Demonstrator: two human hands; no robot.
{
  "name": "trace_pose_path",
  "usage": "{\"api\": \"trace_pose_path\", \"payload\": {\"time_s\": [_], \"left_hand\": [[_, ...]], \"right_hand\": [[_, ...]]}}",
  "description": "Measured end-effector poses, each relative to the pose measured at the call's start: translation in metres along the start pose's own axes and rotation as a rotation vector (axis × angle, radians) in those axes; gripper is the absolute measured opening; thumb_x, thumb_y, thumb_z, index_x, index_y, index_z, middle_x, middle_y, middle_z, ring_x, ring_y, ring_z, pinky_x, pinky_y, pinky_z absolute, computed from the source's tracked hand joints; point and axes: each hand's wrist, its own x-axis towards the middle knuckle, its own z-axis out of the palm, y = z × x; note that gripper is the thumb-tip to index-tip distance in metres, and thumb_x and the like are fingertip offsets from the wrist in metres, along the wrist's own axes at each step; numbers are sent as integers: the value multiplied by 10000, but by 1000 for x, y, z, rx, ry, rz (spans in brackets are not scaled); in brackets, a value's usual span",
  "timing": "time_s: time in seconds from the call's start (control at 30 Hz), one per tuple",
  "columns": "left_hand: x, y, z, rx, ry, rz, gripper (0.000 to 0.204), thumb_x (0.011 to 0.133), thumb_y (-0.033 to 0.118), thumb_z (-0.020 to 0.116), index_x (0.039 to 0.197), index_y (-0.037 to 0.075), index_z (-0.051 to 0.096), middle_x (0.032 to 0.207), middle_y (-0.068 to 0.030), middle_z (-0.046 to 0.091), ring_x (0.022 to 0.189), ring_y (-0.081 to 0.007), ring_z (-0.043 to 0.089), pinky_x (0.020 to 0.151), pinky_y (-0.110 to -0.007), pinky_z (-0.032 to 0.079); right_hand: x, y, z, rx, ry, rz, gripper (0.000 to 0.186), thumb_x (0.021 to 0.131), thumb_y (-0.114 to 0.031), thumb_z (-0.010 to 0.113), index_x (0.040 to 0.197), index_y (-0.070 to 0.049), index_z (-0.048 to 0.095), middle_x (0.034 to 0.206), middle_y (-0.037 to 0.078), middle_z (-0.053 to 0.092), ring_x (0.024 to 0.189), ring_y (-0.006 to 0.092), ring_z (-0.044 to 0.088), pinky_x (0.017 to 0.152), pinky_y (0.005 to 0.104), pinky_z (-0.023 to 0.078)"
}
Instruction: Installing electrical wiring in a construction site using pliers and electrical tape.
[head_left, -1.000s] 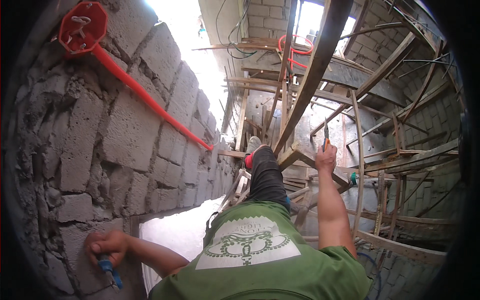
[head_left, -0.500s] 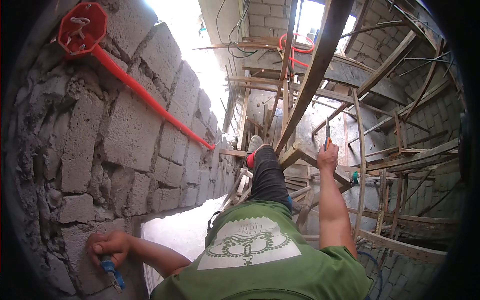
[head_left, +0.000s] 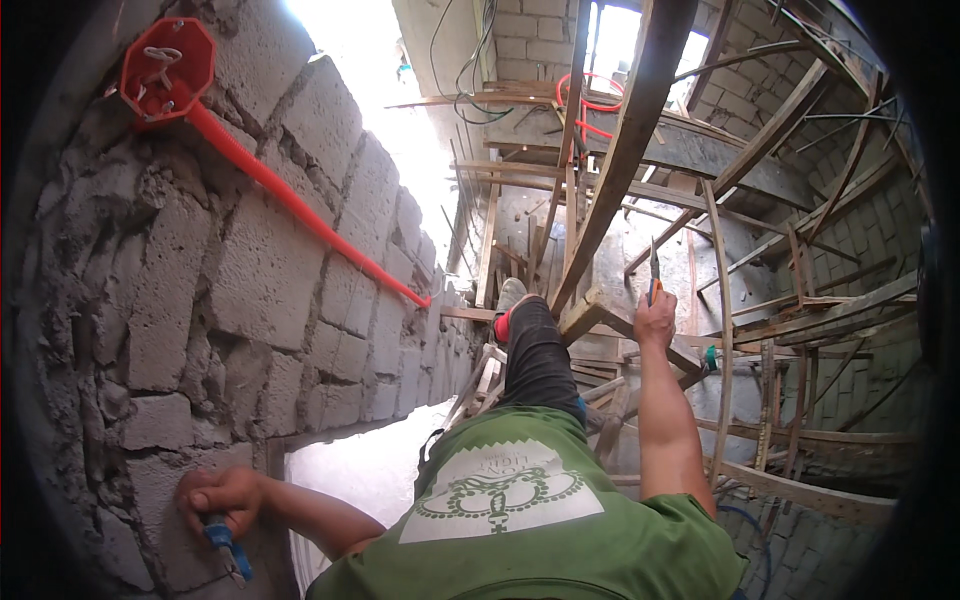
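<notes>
Against the block wall at the lower left, my left hand [head_left: 222,500] is closed around a blue-handled tool [head_left: 226,550]; its metal tip points down, too small to tell its kind. Out in front on the right, my right hand [head_left: 656,318] grips long-nose pliers [head_left: 655,272] with orange and dark handles, jaws pointing away from me. A red octagonal junction box [head_left: 166,68] is set in the wall at the upper left, with white wire coiled inside. From it an orange-red corrugated conduit [head_left: 300,208] runs along the blocks, with thin wire at its far end.
The rough block wall [head_left: 265,255] rises close on my left. Wooden scaffold beams [head_left: 625,140] cross in front and to the right, some near my right arm. My leg [head_left: 530,355] stretches ahead among timbers. A loop of red conduit [head_left: 564,95] and dark cables [head_left: 478,75] hang farther off.
The view has shifted slightly, so the junction box and conduit sit a little lower in the picture. Both hands keep their grips and nearly the same places.
</notes>
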Motion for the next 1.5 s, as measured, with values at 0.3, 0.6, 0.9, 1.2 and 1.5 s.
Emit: {"api": "trace_pose_path", "payload": {"time_s": [0.3,0.6,0.9,1.2,1.5], "left_hand": [[-5,0,5,-98,102,-60,197,1022,106,546,910,-44,484,624,-65,509,487,-161,486,442,-287,419],[-4,2,6,-95,112,-58,193,1022,106,545,931,-52,480,625,-66,502,490,-164,489,448,-288,436],[3,3,-1,-19,-28,-10,143,1062,115,437,1035,-25,429,607,-27,461,458,-142,458,405,-269,399],[-3,3,7,-5,2,-15,141,1058,111,437,1044,-30,436,644,-47,476,491,-154,470,426,-285,411],[-31,-4,-23,-69,-96,-186,275,1049,131,469,849,-52,518,693,-120,544,568,-215,505,525,-345,429]], "right_hand": [[2,4,2,7,-3,-5,370,914,-299,643,1196,-63,606,1244,166,554,1133,375,589,933,493,500],[2,5,4,10,-5,4,386,911,-299,642,1215,-64,610,1255,166,557,1148,369,583,955,474,493],[-4,8,3,-9,-2,-14,385,950,-332,600,1239,-77,607,1247,152,547,1113,368,601,927,482,499],[8,11,10,-21,-19,16,414,948,-308,587,1298,-89,588,1258,162,543,1116,386,593,925,504,496],[-2,21,18,64,55,-64,451,882,-200,589,1331,-161,576,1204,164,534,1084,388,598,897,504,503]]}}
